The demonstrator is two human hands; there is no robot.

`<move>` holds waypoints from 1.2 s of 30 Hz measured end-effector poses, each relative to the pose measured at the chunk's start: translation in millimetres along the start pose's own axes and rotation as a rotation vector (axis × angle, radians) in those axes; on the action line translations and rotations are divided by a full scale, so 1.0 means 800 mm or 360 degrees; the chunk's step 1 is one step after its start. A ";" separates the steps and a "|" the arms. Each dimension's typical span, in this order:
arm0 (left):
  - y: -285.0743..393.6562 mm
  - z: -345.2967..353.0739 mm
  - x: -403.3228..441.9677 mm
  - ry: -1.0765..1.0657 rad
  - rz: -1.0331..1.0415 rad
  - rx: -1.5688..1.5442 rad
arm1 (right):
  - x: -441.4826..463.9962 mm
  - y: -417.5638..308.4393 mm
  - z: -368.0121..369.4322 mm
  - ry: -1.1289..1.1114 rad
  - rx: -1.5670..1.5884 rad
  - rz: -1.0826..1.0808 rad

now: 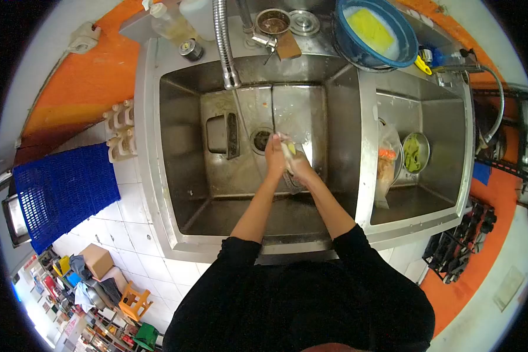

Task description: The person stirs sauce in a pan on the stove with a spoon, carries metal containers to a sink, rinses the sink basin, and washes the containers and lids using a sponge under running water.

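Over the large steel sink [182, 141], my left hand [274, 157] and my right hand [301, 166] are closed together just right of the drain [261, 141]. Between them sits a pale, wet-looking thing with a yellow-green patch [291, 148]; its kind is hard to make out, and the fingers cover much of it. Below the hands, a dark greyish thing [293, 184] shows in part near the sink floor. A flexible spout [231, 77] hangs above, and a thin line that looks like water runs down from it. A rectangular metal container [217, 134] lies left of the drain.
A blue basin [341, 35] with suds and a yellow-green cloth or sponge [371, 30] stands at the back right. The smaller sink [437, 202] holds a plastic bag [386, 170] and a round bowl [426, 165] with green pieces. Bottles [171, 26] line the back left.
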State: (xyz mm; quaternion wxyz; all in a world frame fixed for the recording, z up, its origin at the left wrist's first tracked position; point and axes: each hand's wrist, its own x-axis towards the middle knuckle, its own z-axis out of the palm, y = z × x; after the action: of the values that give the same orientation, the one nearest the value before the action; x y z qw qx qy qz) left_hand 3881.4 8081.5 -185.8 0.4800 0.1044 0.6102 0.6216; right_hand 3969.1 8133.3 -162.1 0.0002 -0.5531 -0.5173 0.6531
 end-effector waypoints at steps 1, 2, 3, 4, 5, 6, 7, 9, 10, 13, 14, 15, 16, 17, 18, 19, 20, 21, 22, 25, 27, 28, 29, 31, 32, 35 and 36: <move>0.001 0.004 -0.003 0.0085 -0.0179 -0.0350 | 0.005 0.008 0.000 0.0102 -0.0261 -0.0115; 0.002 0.008 -0.004 0.0171 -0.0355 -0.0703 | 0.012 0.014 -0.001 0.0202 -0.0526 -0.0233; 0.002 0.004 -0.003 0.0137 -0.0369 -0.0841 | 0.012 0.009 -0.006 0.0227 -0.0438 -0.0278; 0.004 -0.004 -0.003 0.0103 -0.0385 -0.0976 | 0.012 0.002 -0.011 0.0252 -0.0347 -0.0321; 0.005 -0.009 -0.002 0.0067 -0.0395 -0.1106 | 0.016 -0.007 -0.014 0.0276 -0.0252 -0.0369; 0.004 -0.008 -0.004 0.0153 -0.0426 -0.1330 | 0.027 -0.013 -0.015 0.0369 0.0047 -0.0036; 0.002 -0.009 -0.005 0.0185 -0.0459 -0.1293 | 0.025 -0.010 -0.018 0.0341 -0.0023 -0.0131; 0.002 -0.011 -0.005 0.0247 -0.0519 -0.1218 | 0.007 -0.023 -0.026 0.0284 -0.0161 -0.0326; 0.000 -0.011 -0.006 0.0256 -0.0605 -0.1183 | -0.007 -0.032 -0.027 -0.0036 -0.0312 -0.0464; -0.010 -0.007 -0.005 0.0397 -0.0613 -0.0872 | 0.017 0.006 -0.011 0.0109 -0.0585 -0.0706; -0.007 -0.007 -0.008 0.0366 -0.0571 -0.0760 | 0.026 0.010 -0.013 -0.0002 -0.0528 -0.0588; 0.010 -0.001 -0.012 0.0362 -0.0582 -0.0875 | 0.024 0.002 -0.013 -0.0115 -0.0466 -0.0466; 0.027 0.005 -0.017 0.0359 -0.0596 -0.0987 | 0.024 0.000 -0.010 -0.0229 -0.0401 -0.0338; 0.039 0.008 -0.024 0.0359 -0.0614 -0.1101 | 0.022 -0.001 -0.003 -0.0132 -0.0646 -0.0401; 0.022 0.001 -0.021 0.0206 -0.0394 -0.1207 | 0.024 0.001 0.005 -0.0032 -0.0896 -0.0467; 0.021 0.000 -0.020 0.0260 -0.0391 -0.1215 | 0.018 -0.014 0.011 0.0077 -0.1149 -0.0541; 0.020 0.000 -0.020 0.0312 -0.0387 -0.1225 | 0.010 -0.028 0.010 0.0105 -0.1263 -0.0723; 0.019 -0.001 -0.021 0.0367 -0.0387 -0.1232 | 0.007 -0.034 0.013 0.0112 -0.1356 -0.0733; 0.000 -0.008 -0.014 0.0412 -0.0375 -0.1207 | 0.007 -0.036 0.016 0.0119 -0.1446 -0.0746; -0.031 -0.020 0.002 0.0508 -0.0289 -0.1156 | -0.005 -0.019 0.025 0.0287 -0.1293 -0.1272; -0.033 -0.022 0.002 0.0512 -0.0149 -0.1162 | -0.011 -0.004 0.028 0.0304 -0.1083 -0.1577; -0.027 -0.026 0.004 0.0558 -0.0288 -0.1066 | -0.012 0.001 0.027 0.0242 -0.1004 -0.1630; -0.021 -0.026 0.004 0.0617 -0.0292 -0.1062 | -0.009 0.004 0.026 0.0185 -0.0921 -0.1685; -0.018 -0.023 0.004 0.0727 -0.0311 -0.1053 | -0.011 0.001 0.021 -0.0010 -0.0942 -0.1673; -0.017 -0.023 0.002 0.0719 -0.0330 -0.1045 | -0.013 0.001 0.019 -0.0105 -0.0950 -0.1660; -0.018 -0.030 0.005 0.0703 -0.0370 -0.0957 | -0.004 -0.008 0.028 -0.0157 -0.0835 -0.1691; -0.020 -0.032 0.006 0.0710 -0.0383 -0.0891 | 0.000 -0.006 0.029 -0.0197 -0.0891 -0.1522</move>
State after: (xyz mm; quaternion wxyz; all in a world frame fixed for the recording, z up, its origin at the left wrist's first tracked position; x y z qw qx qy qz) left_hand 3868.0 8064.8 -207.6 0.4149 -0.2411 0.5140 0.7110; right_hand 3949.3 8119.9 -162.2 0.1193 -0.1962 -0.8635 0.4491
